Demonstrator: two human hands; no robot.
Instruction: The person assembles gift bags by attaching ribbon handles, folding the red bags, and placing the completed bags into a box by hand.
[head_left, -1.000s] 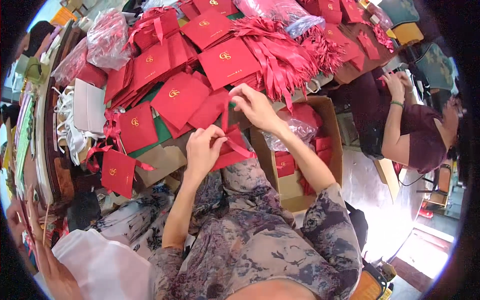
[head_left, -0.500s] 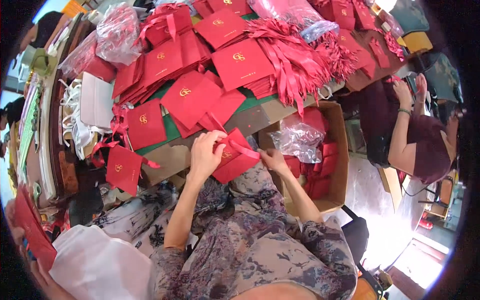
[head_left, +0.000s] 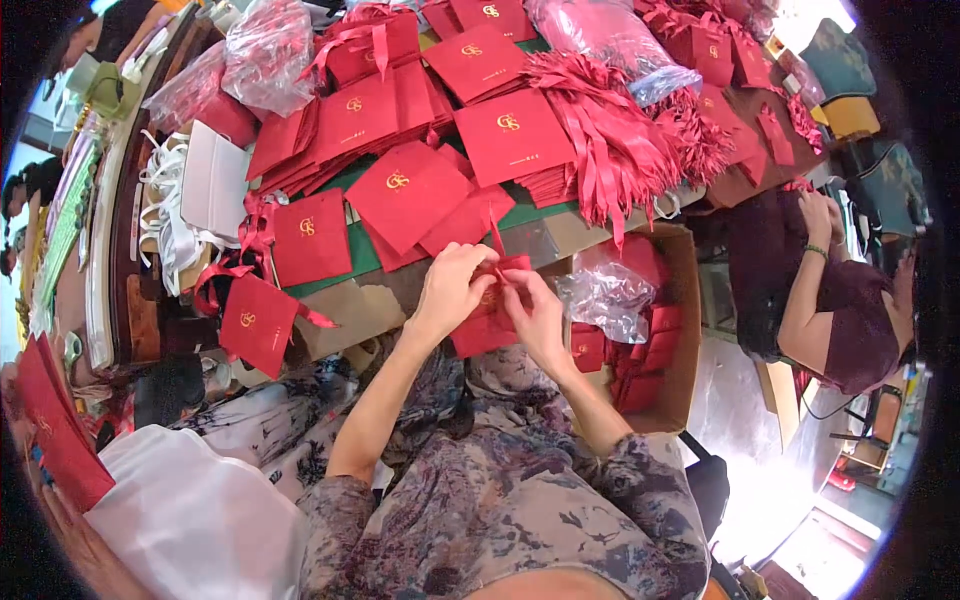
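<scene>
Both my hands meet over a small red paper bag (head_left: 483, 336) just above my lap, at the table's near edge. My left hand (head_left: 455, 290) is closed at the top of the bag, thumb and fingers pinching the red ribbon (head_left: 495, 232), one end of which sticks up. Close beside it, my right hand (head_left: 536, 316) pinches another part of that ribbon near the bag's top edge. The fingers partly cover the bag and the ribbon where they meet. Flat red bags with gold marks (head_left: 408, 195) lie on the table just beyond.
A cardboard box (head_left: 682, 325) holding red bags and clear plastic stands right of my knees. Bundled red ribbons (head_left: 615, 150) hang over the table edge. At left are a ribboned red bag (head_left: 258, 325) and white straps (head_left: 168, 210). A co-worker (head_left: 840, 310) sits at right.
My right hand has come left and up to my left hand. The ribbon that stretched between them is now gathered at the bag's top. The whole view has shifted slightly.
</scene>
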